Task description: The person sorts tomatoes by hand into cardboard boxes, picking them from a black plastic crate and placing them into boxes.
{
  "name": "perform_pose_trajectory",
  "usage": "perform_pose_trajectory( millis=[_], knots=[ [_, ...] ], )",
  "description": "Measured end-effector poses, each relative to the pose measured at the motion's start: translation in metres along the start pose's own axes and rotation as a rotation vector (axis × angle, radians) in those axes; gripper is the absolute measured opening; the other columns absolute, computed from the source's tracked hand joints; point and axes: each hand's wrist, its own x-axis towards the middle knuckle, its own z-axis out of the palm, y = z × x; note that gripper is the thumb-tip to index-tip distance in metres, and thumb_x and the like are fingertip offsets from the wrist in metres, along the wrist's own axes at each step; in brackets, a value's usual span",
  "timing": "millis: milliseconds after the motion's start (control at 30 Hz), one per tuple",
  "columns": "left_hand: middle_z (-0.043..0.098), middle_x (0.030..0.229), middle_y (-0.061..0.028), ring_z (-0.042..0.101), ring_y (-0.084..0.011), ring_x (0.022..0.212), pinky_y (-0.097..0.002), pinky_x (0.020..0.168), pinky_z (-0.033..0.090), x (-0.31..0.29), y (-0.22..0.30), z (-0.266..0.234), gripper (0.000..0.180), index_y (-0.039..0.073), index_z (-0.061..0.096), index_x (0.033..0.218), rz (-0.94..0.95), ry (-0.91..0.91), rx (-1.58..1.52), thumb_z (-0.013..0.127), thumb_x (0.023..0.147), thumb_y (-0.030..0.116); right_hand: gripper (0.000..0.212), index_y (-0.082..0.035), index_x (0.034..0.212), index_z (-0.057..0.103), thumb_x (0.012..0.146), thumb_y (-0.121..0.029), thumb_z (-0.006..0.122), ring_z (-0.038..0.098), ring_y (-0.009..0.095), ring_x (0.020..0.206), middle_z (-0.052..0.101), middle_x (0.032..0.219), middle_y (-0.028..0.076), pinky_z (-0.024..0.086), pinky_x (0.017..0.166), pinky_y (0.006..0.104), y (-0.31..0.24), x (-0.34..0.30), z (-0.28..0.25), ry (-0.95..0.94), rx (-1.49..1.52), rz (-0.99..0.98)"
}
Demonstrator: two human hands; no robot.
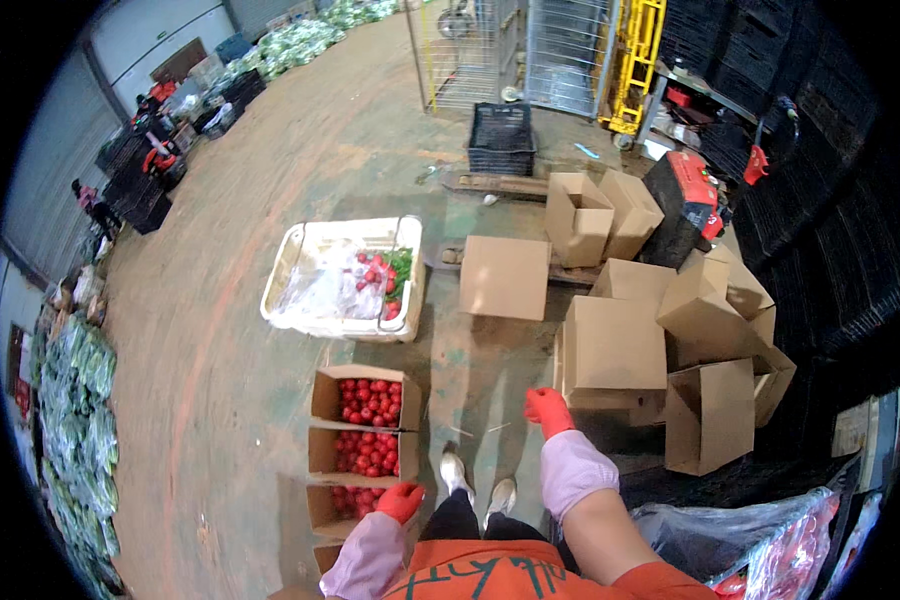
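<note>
My left hand (400, 502), in a red glove, is at the right edge of the third cardboard box (320, 508). Its fingers look closed; whatever they grip, if anything, is hidden. Small round red vegetables (366, 455), apparently radishes, fill this box and the second box (322, 450) and first box (324, 395) lined up ahead of it. On the other side, my red-gloved right hand (548, 408) is raised in a fist, with nothing visible in it. Nearest to it are stacked closed brown cartons (615, 345).
A white crate (340, 328) with plastic film, red vegetables and greens stands ahead. Open empty cartons (710, 415) crowd the right, near a red and black machine (682, 195). A single carton (505, 278) and a black crate (501, 140) stand beyond. Bagged greens (75, 430) line the left.
</note>
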Motion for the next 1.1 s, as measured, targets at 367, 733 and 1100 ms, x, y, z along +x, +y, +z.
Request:
perform_pose_trajectory(
  millis=[367, 733, 1100],
  knots=[
    [0.071, 0.099, -0.0171, 0.068, -0.0307, 0.094, -0.0389, 0.082, 0.053, 0.151, 0.006, -0.066, 0.042, 0.002, 0.069, 0.108, -0.053, -0.167, 0.025, 0.059, 0.091, 0.039, 0.044, 0.002, 0.096, 0.069, 0.076, -0.037, 0.067, 0.066, 0.037, 0.098, 0.069, 0.099, 0.023, 0.05, 0.089, 0.0423, 0.005, 0.064, -0.179, 0.73, -0.3, 0.026],
    [0.067, 0.082, -0.0098, 0.063, -0.02, 0.069, -0.0331, 0.061, 0.051, 0.258, 0.185, -0.069, 0.024, 0.001, 0.064, 0.095, -0.033, -0.179, -0.168, 0.055, 0.094, 0.023, 0.067, -0.02, 0.143, 0.04, 0.086, -0.05, 0.059, 0.068, 0.038, 0.093, 0.056, 0.128, 0.026, 0.053, 0.079, 0.0462, -0.058, 0.169, -0.41, 1.053, -0.594, 0.057],
    [0.07, 0.086, -0.0095, 0.064, -0.0176, 0.077, -0.0332, 0.076, 0.052, 0.287, 0.232, -0.036, 0.041, 0.003, 0.07, 0.099, 0.134, -0.447, 0.325, 0.057, 0.094, 0.042, 0.056, 0.002, 0.097, 0.063, 0.088, -0.053, 0.055, 0.068, 0.022, 0.057, 0.07, 0.068, 0.011, 0.054, 0.058, 0.0364, -0.129, 0.178, -0.44, 0.764, -0.175, 0.094]
  ],
)
